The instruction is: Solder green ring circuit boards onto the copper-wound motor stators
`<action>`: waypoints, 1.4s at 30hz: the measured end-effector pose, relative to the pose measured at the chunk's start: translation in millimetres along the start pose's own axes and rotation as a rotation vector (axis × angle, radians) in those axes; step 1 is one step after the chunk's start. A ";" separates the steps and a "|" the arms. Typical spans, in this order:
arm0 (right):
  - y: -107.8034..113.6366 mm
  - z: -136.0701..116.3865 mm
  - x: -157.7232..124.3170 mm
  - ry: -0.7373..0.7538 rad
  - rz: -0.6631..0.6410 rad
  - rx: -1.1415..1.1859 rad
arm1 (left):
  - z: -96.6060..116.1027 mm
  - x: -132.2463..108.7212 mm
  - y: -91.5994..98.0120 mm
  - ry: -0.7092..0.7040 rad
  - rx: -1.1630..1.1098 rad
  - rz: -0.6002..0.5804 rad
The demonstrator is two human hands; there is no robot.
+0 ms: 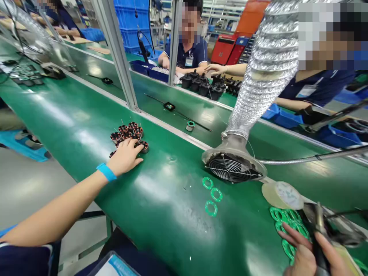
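Note:
My left hand [124,156], a blue band at its wrist, reaches over a cluster of motor stators [125,134] with copper windings. Its fingers are spread and rest on the nearest stators; what lies under the palm is hidden. At the lower right, my right hand [306,255] is closed round the dark handle of a soldering iron [319,245], its metal end pointing up. Just left of that hand lies a pile of green ring-shaped circuit boards [287,220]. Three loose green rings [216,194] lie in mid-bench.
A fume hood [234,163] on a silver duct [258,73] hangs low over the bench. A round, pale container [283,194] stands near the ring pile. One stator [190,125] sits beyond the metal rail [178,130]. Co-workers sit across, near black parts [202,84].

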State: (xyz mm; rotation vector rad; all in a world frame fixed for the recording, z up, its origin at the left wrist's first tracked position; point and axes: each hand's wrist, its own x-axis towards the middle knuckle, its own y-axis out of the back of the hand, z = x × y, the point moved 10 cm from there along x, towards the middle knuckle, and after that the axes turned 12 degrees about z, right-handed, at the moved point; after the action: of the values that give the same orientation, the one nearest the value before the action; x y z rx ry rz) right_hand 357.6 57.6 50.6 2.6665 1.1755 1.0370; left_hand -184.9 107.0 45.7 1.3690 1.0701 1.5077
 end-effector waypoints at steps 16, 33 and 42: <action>-129.0 -47.9 -110.5 -0.082 -0.507 -0.307 | 161.7 -45.8 -44.4 -0.397 -0.617 -0.285; -77.8 -72.0 -92.2 0.013 -0.322 -0.023 | 231.4 -56.6 -37.3 -0.777 -0.571 -0.430; -44.4 -40.6 -113.7 -0.171 -0.106 0.118 | 224.2 -61.0 -43.7 -0.549 -0.752 -0.417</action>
State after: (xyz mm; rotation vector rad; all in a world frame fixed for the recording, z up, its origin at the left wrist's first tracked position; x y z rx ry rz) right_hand 249.8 4.2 5.3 2.6800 1.3639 0.7296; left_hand 44.4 76.9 -3.4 0.8626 0.3381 0.9730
